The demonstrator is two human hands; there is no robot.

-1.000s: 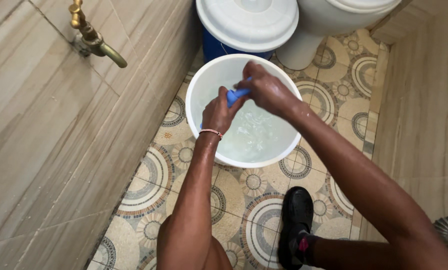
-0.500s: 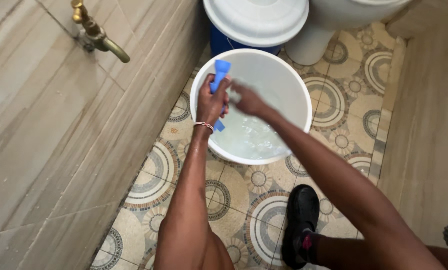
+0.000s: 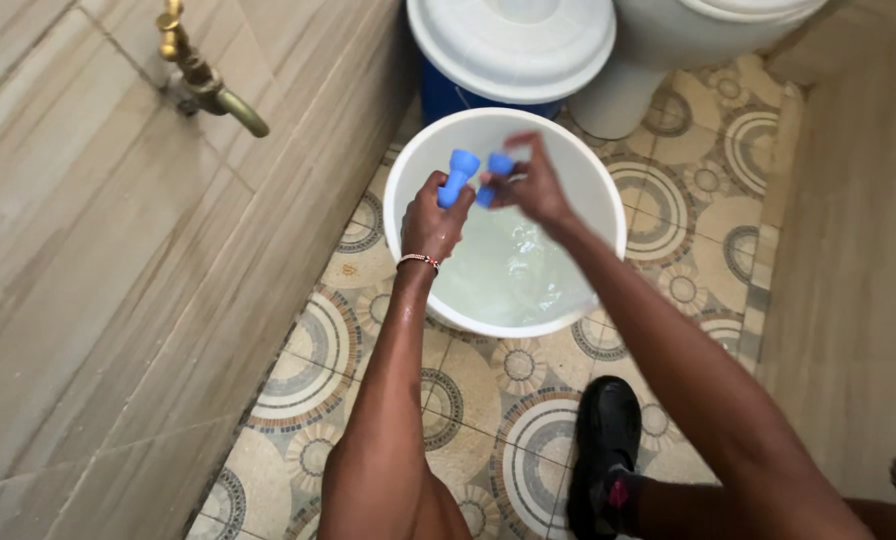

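Your left hand [image 3: 431, 222] is held over the near-left rim of the white bucket [image 3: 608, 215], its grip pressed shut around a small blue object [image 3: 458, 176]. The object's rounded upper end sticks up out of your fist, tilted slightly to the right. What kind of thing it is cannot be told from this view.

Your right hand [image 3: 534, 186] is just beside the left, above the middle of the bucket. Its fingertips pinch a second blue piece [image 3: 495, 172] that sits right against the first one; whether the two blue parts are joined or only touching is not clear, since the hand is a little blurred. Both blue parts hang in the air above the water [image 3: 513, 275], not in it.

The bucket stands on the patterned floor tiles [image 3: 298, 385] and holds clear, shallow water. Directly behind it is a blue container under a round white lid [image 3: 513, 45], nearly touching the bucket's far rim, and to the right of that is the white base of a toilet [image 3: 623, 90].

On your left, the tiled wall [image 3: 88, 260] carries a brass tap [image 3: 213, 90], well apart from your hands and off to the side of the bucket. Your foot in a black sandal [image 3: 606, 450] is planted on the floor near the bucket's close edge, under your right forearm. A thin bracelet [image 3: 419, 260] circles your left wrist.
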